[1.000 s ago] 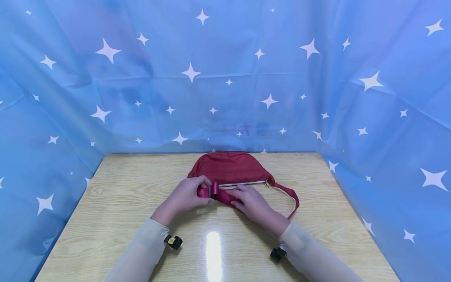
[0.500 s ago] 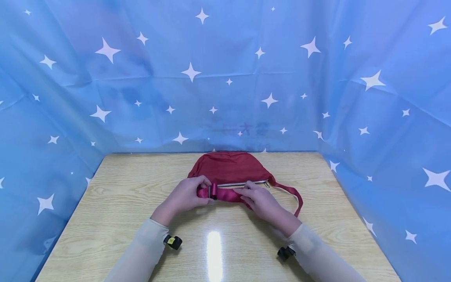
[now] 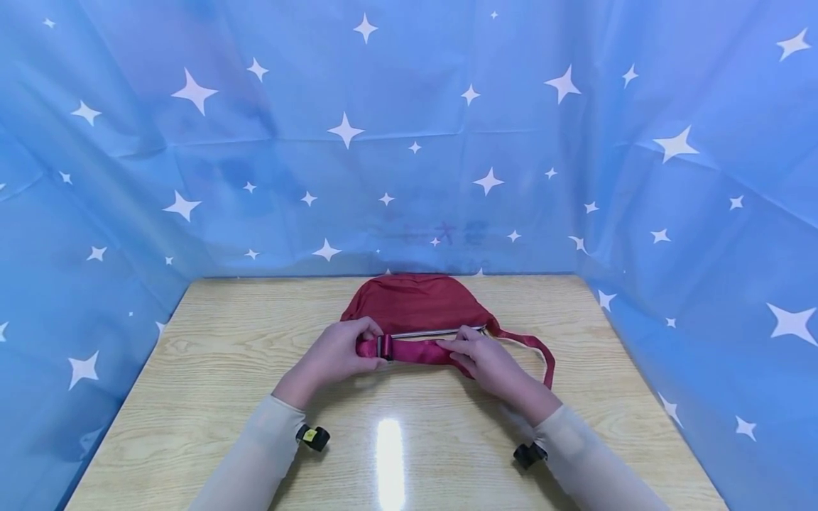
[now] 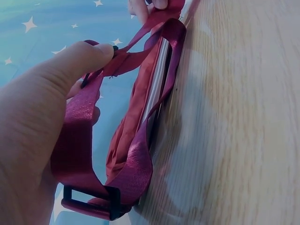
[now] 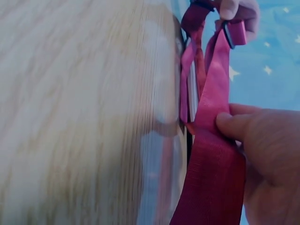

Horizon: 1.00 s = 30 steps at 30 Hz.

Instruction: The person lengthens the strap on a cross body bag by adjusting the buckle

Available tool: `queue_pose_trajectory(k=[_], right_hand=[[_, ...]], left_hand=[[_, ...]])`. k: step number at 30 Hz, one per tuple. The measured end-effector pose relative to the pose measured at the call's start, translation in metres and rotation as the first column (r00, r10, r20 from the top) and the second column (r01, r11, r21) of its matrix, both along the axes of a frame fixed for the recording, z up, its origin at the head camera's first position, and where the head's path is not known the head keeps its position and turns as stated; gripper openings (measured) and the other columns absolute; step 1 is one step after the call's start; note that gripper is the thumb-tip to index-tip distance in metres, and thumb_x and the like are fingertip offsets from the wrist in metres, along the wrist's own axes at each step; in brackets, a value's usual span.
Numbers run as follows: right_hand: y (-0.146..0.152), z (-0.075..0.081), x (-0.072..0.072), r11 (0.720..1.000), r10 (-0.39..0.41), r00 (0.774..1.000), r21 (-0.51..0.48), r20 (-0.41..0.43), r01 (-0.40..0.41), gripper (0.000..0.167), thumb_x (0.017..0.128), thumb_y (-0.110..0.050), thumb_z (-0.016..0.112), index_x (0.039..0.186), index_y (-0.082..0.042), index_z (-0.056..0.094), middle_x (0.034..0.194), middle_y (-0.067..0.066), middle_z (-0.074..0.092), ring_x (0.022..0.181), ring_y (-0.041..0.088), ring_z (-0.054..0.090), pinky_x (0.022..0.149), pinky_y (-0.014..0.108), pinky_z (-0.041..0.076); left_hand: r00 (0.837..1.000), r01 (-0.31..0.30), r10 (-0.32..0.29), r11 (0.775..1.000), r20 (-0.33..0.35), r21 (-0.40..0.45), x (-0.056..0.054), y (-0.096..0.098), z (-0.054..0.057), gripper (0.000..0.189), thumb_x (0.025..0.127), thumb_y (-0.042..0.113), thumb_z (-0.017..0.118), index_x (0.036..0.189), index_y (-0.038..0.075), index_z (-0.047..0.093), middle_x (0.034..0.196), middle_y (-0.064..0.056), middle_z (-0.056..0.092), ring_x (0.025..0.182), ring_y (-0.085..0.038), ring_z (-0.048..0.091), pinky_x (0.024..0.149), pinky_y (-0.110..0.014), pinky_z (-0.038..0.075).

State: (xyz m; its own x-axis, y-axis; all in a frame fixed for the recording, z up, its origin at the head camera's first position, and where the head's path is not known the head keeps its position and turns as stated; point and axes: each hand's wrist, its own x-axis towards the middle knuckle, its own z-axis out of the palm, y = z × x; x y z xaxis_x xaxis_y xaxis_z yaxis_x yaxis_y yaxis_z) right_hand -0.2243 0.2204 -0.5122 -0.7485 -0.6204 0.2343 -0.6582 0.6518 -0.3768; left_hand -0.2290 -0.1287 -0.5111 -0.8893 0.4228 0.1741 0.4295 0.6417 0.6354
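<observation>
A dark red waist bag point(image 3: 418, 301) lies at the back of the table, its silver zipper point(image 3: 441, 331) facing the person. My left hand point(image 3: 341, 348) pinches a black strap slider point(image 3: 385, 347) and the webbing around it between thumb and fingers. My right hand point(image 3: 479, 355) pinches the magenta strap point(image 3: 418, 352) between thumb and index finger, with the stretch between both hands nearly straight in front of the zipper. In the left wrist view the strap loops below the left hand, where a black rectangular buckle point(image 4: 91, 201) hangs on it.
The strap's far part point(image 3: 533, 342) curves off the bag's right end and passes behind the right wrist. A wooden table point(image 3: 224, 369) lies beneath, with a blue star-patterned curtain point(image 3: 409, 177) right behind its back edge. Each sleeve carries a small black camera point(image 3: 313, 437).
My right hand has slid right along the strap, and the stretch between the hands has grown longer and straighter. The left hand stays almost in place. The loop at right has shifted outward.
</observation>
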Motion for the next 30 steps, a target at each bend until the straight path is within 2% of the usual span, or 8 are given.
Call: queue_pose_trajectory(k=[9, 14, 19, 25, 30], right_hand=[[0.008, 0.002, -0.001, 1.000, -0.007, 1.000, -0.005, 0.009, 0.007, 0.042, 0.101, -0.002, 0.080, 0.141, -0.015, 0.078, 0.103, -0.004, 0.061, 0.083, 0.009, 0.052, 0.069, 0.025, 0.049], [0.003, -0.004, 0.000, 0.999, -0.030, 0.999, -0.011, -0.019, 0.030, 0.036, 0.101, -0.005, 0.081, 0.136, -0.012, 0.079, 0.107, 0.001, 0.067, 0.088, 0.011, 0.062, 0.076, 0.032, 0.057], [-0.016, -0.008, 0.005, 0.998, -0.058, 0.998, -0.025, -0.008, 0.058, 0.034, 0.102, -0.017, 0.082, 0.135, -0.009, 0.075, 0.107, 0.002, 0.066, 0.092, 0.016, 0.064, 0.083, 0.042, 0.058], [-0.049, -0.004, 0.008, 0.994, -0.082, 0.996, -0.062, 0.043, 0.084, 0.033, 0.101, -0.021, 0.084, 0.130, -0.010, 0.073, 0.103, -0.001, 0.068, 0.093, 0.017, 0.064, 0.086, 0.044, 0.057], [-0.070, -0.007, 0.008, 0.995, -0.068, 0.994, -0.063, 0.086, 0.074, 0.037, 0.101, -0.021, 0.084, 0.135, -0.013, 0.074, 0.114, 0.001, 0.075, 0.103, 0.019, 0.068, 0.093, 0.044, 0.058]], left_hand=[[1.000, 0.011, -0.011, 1.000, -0.013, 0.011, 0.000, 0.000, 0.002, 0.044, 0.084, 0.031, 0.100, 0.117, 0.022, 0.073, 0.101, 0.012, 0.069, 0.091, -0.010, 0.065, 0.085, -0.038, 0.057], [0.999, 0.023, -0.023, 1.000, -0.025, -0.002, 0.000, 0.002, 0.002, 0.045, 0.084, 0.034, 0.100, 0.117, 0.022, 0.072, 0.101, 0.013, 0.069, 0.091, -0.008, 0.065, 0.085, -0.036, 0.057], [0.999, 0.035, -0.035, 0.999, -0.001, -0.006, 0.001, 0.004, 0.002, 0.046, 0.085, 0.035, 0.099, 0.119, 0.021, 0.072, 0.102, 0.012, 0.070, 0.092, -0.008, 0.065, 0.087, -0.036, 0.057], [0.999, 0.033, -0.033, 0.999, -0.004, 0.004, 0.001, 0.005, 0.002, 0.045, 0.085, 0.035, 0.099, 0.118, 0.022, 0.072, 0.103, 0.012, 0.071, 0.095, -0.009, 0.067, 0.089, -0.038, 0.057], [0.999, 0.037, -0.037, 0.999, -0.016, 0.001, 0.000, 0.005, 0.001, 0.044, 0.085, 0.035, 0.099, 0.117, 0.024, 0.071, 0.100, 0.014, 0.071, 0.092, -0.008, 0.067, 0.087, -0.037, 0.057]])
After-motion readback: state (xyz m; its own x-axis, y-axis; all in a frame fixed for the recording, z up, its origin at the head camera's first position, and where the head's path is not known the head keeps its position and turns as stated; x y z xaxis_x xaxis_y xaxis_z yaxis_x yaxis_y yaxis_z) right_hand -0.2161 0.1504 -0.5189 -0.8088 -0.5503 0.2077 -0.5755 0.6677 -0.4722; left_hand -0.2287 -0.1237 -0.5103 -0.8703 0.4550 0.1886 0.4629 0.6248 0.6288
